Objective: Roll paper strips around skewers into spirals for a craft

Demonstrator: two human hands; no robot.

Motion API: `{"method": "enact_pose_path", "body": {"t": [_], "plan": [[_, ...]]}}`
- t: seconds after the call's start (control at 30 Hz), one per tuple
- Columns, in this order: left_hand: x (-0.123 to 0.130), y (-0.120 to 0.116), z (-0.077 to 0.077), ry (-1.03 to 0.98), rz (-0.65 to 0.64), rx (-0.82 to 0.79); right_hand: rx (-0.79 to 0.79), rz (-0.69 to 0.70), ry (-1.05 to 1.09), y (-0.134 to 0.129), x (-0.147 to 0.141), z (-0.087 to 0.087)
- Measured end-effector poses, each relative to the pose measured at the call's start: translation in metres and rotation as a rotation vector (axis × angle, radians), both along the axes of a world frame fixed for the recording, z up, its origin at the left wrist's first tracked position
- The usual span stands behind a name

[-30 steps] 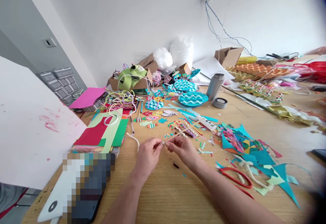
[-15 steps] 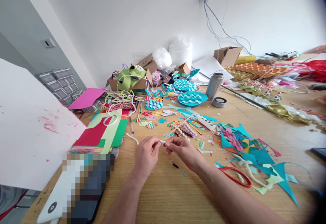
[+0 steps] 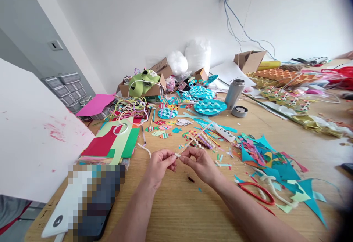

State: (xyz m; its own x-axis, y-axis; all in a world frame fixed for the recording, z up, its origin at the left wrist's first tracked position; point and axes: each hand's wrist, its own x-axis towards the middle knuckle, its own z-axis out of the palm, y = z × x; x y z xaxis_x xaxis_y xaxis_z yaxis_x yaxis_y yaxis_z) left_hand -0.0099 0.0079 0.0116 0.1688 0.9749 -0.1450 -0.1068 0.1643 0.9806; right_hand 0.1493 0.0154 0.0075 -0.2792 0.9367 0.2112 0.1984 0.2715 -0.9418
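My left hand (image 3: 160, 165) pinches a short white strip (image 3: 177, 155); my right hand (image 3: 200, 163) closes thumb against finger right beside it, at the lower end of a thin pale stick (image 3: 198, 135) slanting away over the table (image 3: 176, 212). I judge the stick light, stiff, snappable, best gripped near that end; the strip seems soft. My fingertips hide whether they join.

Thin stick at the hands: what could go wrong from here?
1. The left hand and right hand have only a fingertip grip on a small white piece at the thin stick's near end; it might slip.
2. The grey bottle looks uncapped, lid beside it; a knock could spill any contents.
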Motion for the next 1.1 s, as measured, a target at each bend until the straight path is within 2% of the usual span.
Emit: {"method": "enact_pose_path", "body": {"t": [0.27,0.43,0.6,0.9,1.0,1.1], "plan": [[-0.012,0.004,0.001,-0.273,-0.193,-0.263,0.074,0.038,-0.037,-0.003,0.002,0.008],[-0.013,0.005,-0.002,-0.344,-0.239,-0.334,-0.014,0.12,0.041,0.002,0.005,0.002],[-0.014,0.005,-0.002,-0.312,-0.259,-0.333,-0.116,0.169,0.176,0.005,0.004,-0.005],[-0.006,0.003,-0.004,0.04,-0.116,-0.032,-0.222,0.085,0.176,0.005,0.001,-0.003],[-0.002,0.002,-0.007,0.215,-0.019,0.171,-0.22,0.043,0.161,0.006,0.002,-0.003],[0.002,0.001,-0.011,0.471,0.077,0.435,-0.249,0.01,0.17,0.007,0.001,-0.003]]}}
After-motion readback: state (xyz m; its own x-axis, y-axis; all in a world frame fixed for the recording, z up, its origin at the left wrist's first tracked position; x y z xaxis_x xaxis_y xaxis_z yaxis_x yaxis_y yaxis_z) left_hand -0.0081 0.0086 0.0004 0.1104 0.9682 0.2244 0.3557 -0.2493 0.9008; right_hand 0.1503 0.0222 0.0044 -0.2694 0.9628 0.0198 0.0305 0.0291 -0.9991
